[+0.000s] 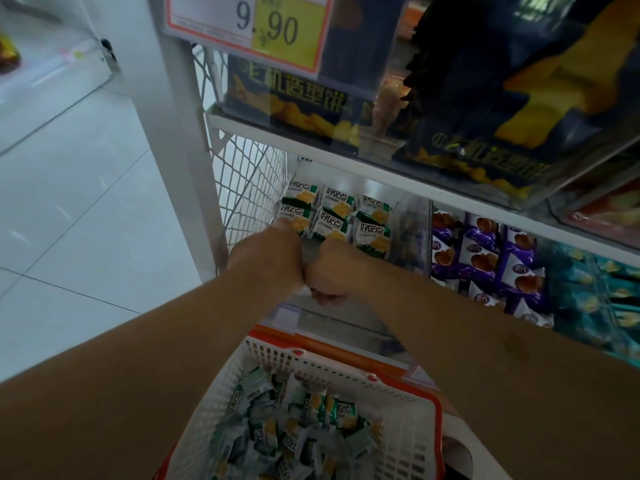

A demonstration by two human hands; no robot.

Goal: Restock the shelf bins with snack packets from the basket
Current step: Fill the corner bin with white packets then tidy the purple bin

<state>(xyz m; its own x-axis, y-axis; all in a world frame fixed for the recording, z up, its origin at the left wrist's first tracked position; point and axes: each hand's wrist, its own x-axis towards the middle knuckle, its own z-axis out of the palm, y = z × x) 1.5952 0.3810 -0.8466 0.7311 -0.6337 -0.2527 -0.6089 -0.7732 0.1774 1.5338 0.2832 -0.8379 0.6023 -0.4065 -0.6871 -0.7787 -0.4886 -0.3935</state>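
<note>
White slotted plastic basket, orange-trimmed: holds many green-and-white snack packets, so most restocking remains. Clear shelf bin: six green-and-white packets in rows. Left hand, right hand: pressed together at the bin front; grip cannot be told.

Green-and-white packets standing upright in neat rows in the clear bin, just beyond both hands, printed faces toward the camera, packed side by side and touching. Nearest row partly hidden behind the knuckles. Below the forearms, near the body, a white slotted basket with a red rim, holding a loose, jumbled heap of the same packets lying flat and tilted every which way.
</note>
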